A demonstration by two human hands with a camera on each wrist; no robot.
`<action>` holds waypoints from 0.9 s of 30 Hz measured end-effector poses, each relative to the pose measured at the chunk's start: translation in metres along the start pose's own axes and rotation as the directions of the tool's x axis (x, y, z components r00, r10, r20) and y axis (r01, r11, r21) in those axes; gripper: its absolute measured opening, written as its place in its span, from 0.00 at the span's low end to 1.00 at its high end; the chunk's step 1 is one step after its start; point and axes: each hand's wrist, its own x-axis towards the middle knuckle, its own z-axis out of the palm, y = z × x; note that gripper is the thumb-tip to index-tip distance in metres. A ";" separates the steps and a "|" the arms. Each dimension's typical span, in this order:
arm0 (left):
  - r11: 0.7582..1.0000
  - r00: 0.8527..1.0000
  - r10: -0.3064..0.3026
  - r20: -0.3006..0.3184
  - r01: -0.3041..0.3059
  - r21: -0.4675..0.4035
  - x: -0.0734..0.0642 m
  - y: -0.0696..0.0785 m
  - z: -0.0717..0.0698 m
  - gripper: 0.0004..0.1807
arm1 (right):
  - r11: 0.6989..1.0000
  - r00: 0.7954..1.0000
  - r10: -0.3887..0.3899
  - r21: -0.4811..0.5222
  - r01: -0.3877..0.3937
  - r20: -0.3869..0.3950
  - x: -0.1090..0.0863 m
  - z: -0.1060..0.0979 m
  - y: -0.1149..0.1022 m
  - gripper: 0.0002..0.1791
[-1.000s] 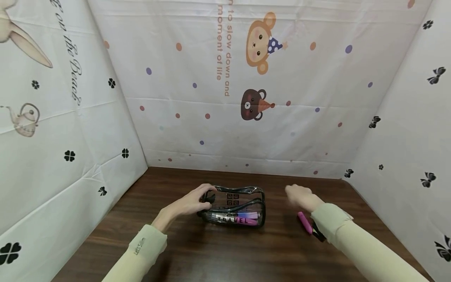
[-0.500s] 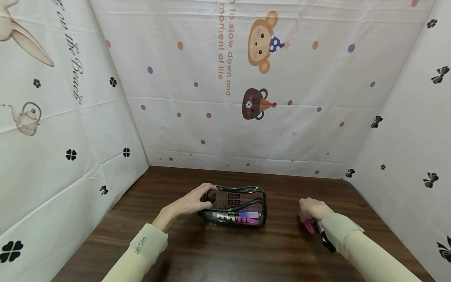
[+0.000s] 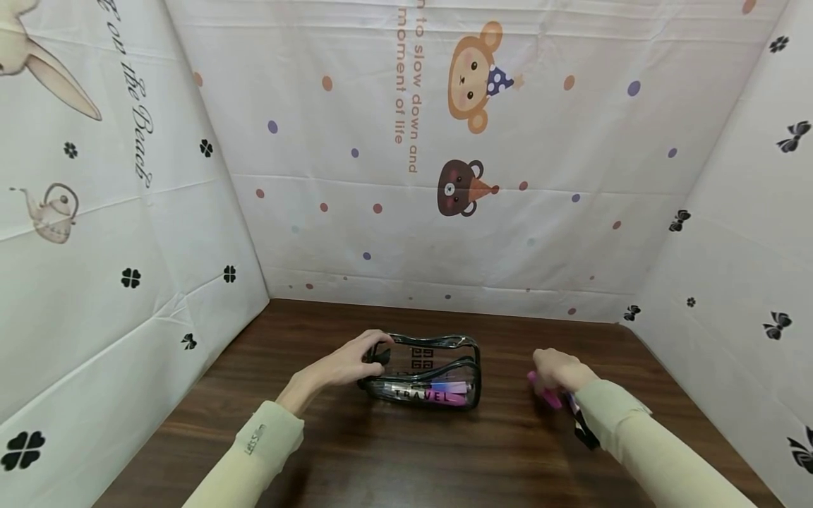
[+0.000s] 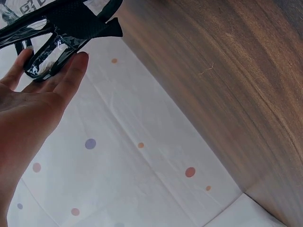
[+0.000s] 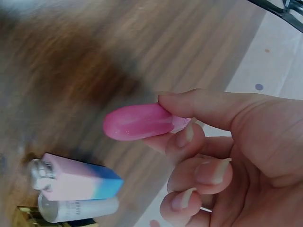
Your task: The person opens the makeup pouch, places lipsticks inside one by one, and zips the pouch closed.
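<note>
A clear pouch (image 3: 406,360) with black piping and "TRAVEL" lettering rests on the table, with pink and blue-to-pink items inside. My left hand (image 3: 346,360) grips its left end between thumb and fingers; the left wrist view shows the fingers around the dark zipped corner (image 4: 71,21). To the right of the pouch, my right hand (image 3: 562,370) pinches a pink tube with a rounded end (image 5: 137,123) between thumb and index finger. The far end of this tube is hidden in the grip. The other fingers curl loosely below.
Beside the right hand lie a square-sided pink-to-blue tube (image 5: 83,179), a white cylinder (image 5: 80,209) and a gold-and-black item (image 5: 57,221). The brown wooden table (image 3: 413,458) is bordered by white printed sheets (image 3: 381,233) at the back and sides.
The right hand has come down onto the small items at the right, taken hold of the pink tube and shifted it slightly left and up. The left hand stays on the pouch.
</note>
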 end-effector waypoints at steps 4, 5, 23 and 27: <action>1.000 1.000 0.002 0.000 -0.002 -0.007 0.000 0.000 0.000 0.29 | 1.000 1.000 -0.026 0.009 0.026 -0.011 -0.001 -0.011 -0.008 0.19; 1.000 1.000 0.000 0.002 0.000 -0.008 -0.001 0.000 0.000 0.29 | 1.000 0.999 -0.028 0.007 0.028 -0.014 -0.001 -0.014 -0.010 0.19; 1.000 1.000 -0.014 0.016 0.014 -0.013 0.000 0.001 0.000 0.28 | 0.996 0.996 -0.073 -0.047 0.071 -0.049 0.005 -0.059 -0.044 0.17; 1.000 1.000 -0.011 0.012 0.011 -0.019 -0.001 0.001 -0.001 0.29 | 0.995 0.995 -0.078 -0.061 0.074 -0.061 0.005 -0.070 -0.059 0.15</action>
